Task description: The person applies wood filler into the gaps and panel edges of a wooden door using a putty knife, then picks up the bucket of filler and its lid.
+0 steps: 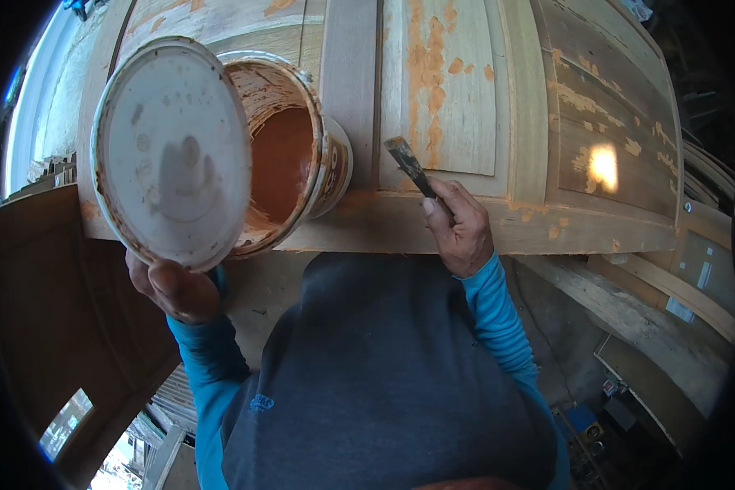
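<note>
My left hand [174, 286] grips the lower edge of a round white lid [171, 147], holding it tilted up. The lid covers the left part of an uncovered bucket [335, 167] of orange-brown paste [282, 163]. Dried paste coats the bucket's inner wall and rim. To the right of the bucket, my right hand [461, 224] is closed around a putty knife [408, 166], its stained flat end pointing up and left. The knife is above a wooden panelled door [351, 98] with orange filler patches. Most of the knife's grip is hidden in my fingers.
The door's near edge runs just in front of my body. A dark brown panel [49, 302] leans at the left. Wooden beams [629, 314] lie lower right, with a cable [539, 335] on the floor. Light glares on the door's right panel [621, 163].
</note>
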### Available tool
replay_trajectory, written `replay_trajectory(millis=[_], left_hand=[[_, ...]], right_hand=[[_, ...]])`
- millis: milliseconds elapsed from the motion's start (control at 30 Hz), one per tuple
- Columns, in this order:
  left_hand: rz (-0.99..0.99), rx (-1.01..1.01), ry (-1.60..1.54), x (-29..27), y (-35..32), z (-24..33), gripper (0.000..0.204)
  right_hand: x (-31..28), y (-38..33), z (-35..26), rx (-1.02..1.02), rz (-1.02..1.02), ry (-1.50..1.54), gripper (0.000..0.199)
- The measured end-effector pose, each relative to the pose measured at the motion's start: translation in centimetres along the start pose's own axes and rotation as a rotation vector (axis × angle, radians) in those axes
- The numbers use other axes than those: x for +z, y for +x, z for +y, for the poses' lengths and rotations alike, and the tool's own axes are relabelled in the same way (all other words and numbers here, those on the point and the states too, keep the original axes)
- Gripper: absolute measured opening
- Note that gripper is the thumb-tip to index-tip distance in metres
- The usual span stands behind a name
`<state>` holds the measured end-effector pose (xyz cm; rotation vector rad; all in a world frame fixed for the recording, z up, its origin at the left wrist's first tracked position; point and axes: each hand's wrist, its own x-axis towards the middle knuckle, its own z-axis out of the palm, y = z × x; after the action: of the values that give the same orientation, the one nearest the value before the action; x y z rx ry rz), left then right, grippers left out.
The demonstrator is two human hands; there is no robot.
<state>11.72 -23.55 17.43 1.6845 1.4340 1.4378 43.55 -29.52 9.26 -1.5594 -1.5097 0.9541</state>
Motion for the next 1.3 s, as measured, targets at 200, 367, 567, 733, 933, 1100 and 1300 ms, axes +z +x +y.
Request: replay_trajectory(millis=[200,367,567,733,933,1100,1300], left_hand=[[0.323,0.181,0.374,0.4,-0.8,0.2,0.064],[0.818,0.212,0.572,-3.9,-2.4,-0.9,0.051],[1.119,0.121,0.618,-6.8,-4.0,-5.2,0.048],[1.088,-0.153,-0.255,-5.2,-5.3,-11.2,0.052],[0.914,-0.322,-0.212,-4.2,-7.8,-17.9,0.06],[0.82,-0.339,-0.113,-4.2,-9.4,-20.2,0.059],[0.805,-0.353,-0.107,-4.6,-9.0,-20.1,0.06]], right_hand=[[-2.5,1.5,0.6,-0.113,-0.054,-0.004,0.029],[-5.1,4.4,-2.7,-0.252,-0.11,-0.078,0.03],[-5.1,9.2,-13.8,-0.729,-0.189,-0.331,0.032],[2.8,14.6,-20.3,-0.92,-0.667,-0.9,0.023],[13.2,17.9,-18.3,-0.734,-0.958,-1.357,0.014],[16.7,16.8,-15.8,-0.8,-1.022,-1.355,0.017],[16.8,16.0,-14.9,-0.927,-1.056,-1.313,0.019]])
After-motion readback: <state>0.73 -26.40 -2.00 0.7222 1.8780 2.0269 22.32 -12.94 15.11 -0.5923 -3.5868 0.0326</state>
